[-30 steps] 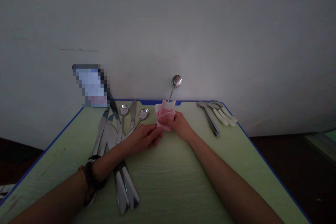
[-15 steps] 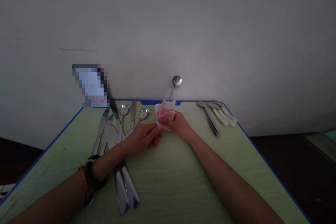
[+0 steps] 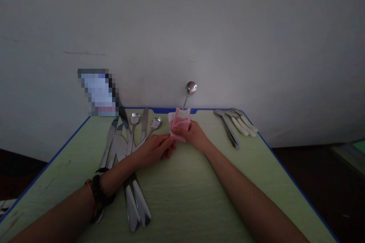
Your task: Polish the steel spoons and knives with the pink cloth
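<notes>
A pink and white cloth (image 3: 181, 119) is folded around the handle of a metal spoon (image 3: 191, 88), whose bowl points up and away from me. My right hand (image 3: 190, 133) is closed on the cloth, thumb across its front. At the cloth's lower left edge, my left hand (image 3: 160, 146) pinches the lower end of the spoon handle, which the fingers mostly hide. Beneath and beside my left forearm lie several table knives (image 3: 108, 142) and two spoons with squarish bowls (image 3: 156, 123).
Metal spoons (image 3: 228, 129) lie stacked at the right back, beside several pale-handled utensils (image 3: 242, 125). A blurred-out phone-like screen (image 3: 98, 91) leans on the wall (image 3: 228, 38) at the left back. The green table (image 3: 188, 197) has a blue edge and meets the wall.
Almost nothing differs. The spoon bowl has shifted very slightly left, and both hands keep their hold.
</notes>
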Demonstrator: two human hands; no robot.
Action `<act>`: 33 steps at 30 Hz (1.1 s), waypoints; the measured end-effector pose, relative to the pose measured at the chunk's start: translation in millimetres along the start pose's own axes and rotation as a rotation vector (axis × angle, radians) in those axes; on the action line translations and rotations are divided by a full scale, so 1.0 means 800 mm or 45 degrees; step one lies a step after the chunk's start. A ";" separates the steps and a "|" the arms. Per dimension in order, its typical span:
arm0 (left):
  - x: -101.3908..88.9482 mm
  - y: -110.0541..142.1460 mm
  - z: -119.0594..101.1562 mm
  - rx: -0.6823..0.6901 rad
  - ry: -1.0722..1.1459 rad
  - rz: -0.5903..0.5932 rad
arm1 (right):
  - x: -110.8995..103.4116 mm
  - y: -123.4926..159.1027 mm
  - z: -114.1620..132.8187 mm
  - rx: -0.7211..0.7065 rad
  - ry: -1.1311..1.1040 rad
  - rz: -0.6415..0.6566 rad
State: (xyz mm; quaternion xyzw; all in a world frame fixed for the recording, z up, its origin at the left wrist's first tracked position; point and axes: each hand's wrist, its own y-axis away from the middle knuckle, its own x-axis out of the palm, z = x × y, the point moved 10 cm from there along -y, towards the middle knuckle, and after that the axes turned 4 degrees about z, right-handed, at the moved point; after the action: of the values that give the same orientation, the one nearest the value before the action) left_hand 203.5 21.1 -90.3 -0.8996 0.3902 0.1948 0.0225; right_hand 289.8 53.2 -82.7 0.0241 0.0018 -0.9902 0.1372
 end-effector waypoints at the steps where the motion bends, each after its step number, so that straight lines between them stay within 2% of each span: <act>1: 0.000 0.000 0.000 -0.002 -0.003 0.003 | -0.001 0.000 0.000 -0.002 0.000 -0.009; 16: 0.002 -0.002 0.015 -0.031 0.258 -0.005 | -0.001 0.000 0.005 -0.025 0.028 -0.008; 26: 0.002 -0.003 0.013 -0.008 0.142 0.017 | 0.002 -0.001 -0.002 0.006 -0.002 0.041; 33: 0.001 -0.001 0.003 0.014 0.043 0.017 | -0.004 -0.001 0.001 -0.013 0.048 -0.021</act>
State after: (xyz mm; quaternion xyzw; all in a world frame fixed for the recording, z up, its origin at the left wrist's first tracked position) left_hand 203.7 21.4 -92.7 -0.9000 0.3975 0.1777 0.0195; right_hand 292.5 54.4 -81.8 0.0419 0.0095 -0.9907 0.1289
